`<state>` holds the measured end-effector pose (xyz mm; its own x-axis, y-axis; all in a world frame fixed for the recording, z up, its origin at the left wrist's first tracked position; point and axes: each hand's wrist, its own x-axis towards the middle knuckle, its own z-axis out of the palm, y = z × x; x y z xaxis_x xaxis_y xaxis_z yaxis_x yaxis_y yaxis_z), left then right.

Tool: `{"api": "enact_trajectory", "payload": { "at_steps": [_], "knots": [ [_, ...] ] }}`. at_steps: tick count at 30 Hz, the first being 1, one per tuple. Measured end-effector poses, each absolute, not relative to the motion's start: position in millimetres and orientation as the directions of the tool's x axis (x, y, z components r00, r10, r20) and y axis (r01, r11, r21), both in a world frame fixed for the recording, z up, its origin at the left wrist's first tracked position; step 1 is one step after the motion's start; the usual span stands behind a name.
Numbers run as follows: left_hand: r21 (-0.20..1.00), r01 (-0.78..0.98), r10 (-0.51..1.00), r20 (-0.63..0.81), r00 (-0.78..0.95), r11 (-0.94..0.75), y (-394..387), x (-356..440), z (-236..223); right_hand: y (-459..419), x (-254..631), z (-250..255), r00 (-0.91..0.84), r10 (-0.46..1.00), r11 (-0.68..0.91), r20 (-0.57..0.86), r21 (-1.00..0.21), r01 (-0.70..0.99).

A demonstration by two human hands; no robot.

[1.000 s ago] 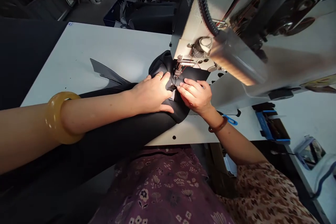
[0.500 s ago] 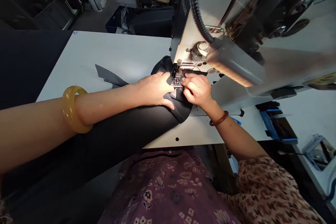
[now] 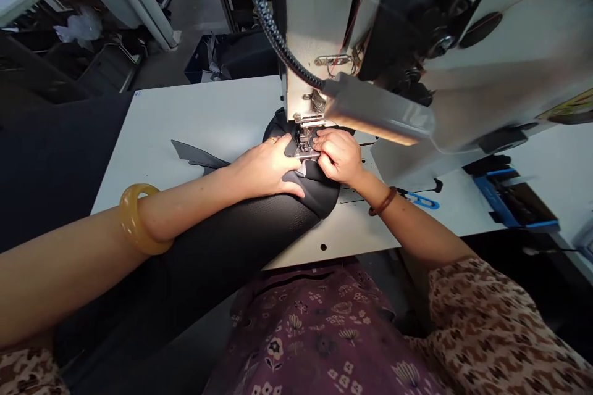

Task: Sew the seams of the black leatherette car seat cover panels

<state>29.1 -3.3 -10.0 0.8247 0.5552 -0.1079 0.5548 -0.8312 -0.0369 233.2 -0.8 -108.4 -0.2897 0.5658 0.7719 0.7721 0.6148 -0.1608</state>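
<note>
A long piece of black perforated fabric (image 3: 241,234) runs from my lap up to the presser foot (image 3: 306,145) of a white industrial sewing machine (image 3: 417,43). My left hand (image 3: 266,166) lies on the fabric just left of the foot, fingers stretched out and pressing it down. My right hand (image 3: 338,157) is curled, pinching the fabric edge right beside the foot. A yellow bangle (image 3: 136,219) sits on my left forearm, a brown one on my right wrist.
The white sewing table (image 3: 208,117) stretches left and back. A grey lamp head (image 3: 375,114) on a flexible arm hangs over my right hand. A blue tray (image 3: 514,200) and blue-handled scissors (image 3: 424,200) lie to the right. Black cloth covers the far left.
My right hand went from flat on the fabric to a curled pinch close to the presser foot. My view tilted up, so hands and table sit slightly lower and further right.
</note>
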Motion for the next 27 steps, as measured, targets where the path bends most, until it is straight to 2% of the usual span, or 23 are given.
{"api": "enact_trajectory", "payload": {
  "at_steps": [5, 9, 23, 27],
  "knots": [
    [-0.027, 0.541, 0.541, -0.072, 0.838, -0.841, -1.4, 26.3, -14.5, 0.7, 232.5, -113.1, -0.276, 0.641, 0.577, 0.716, -0.213, 0.788],
    [-0.052, 0.546, 0.548, -0.096, 0.831, -0.836, -2.7, 27.4, -12.5, -0.1, 232.0, -113.6, -0.245, 0.655, 0.555, 0.714, -0.235, 0.798],
    [0.010, 0.589, 0.588, -0.063, 0.807, -0.808, -10.7, 29.6, -15.3, 2.9, 233.8, -111.1, -0.290, 0.384, 0.750, 0.877, -0.114, 0.651],
    [0.030, 0.587, 0.586, -0.048, 0.809, -0.809, -10.8, 29.5, -15.4, 3.4, 232.9, -110.2, -0.291, 0.361, 0.761, 0.886, -0.100, 0.641]
  ]
}}
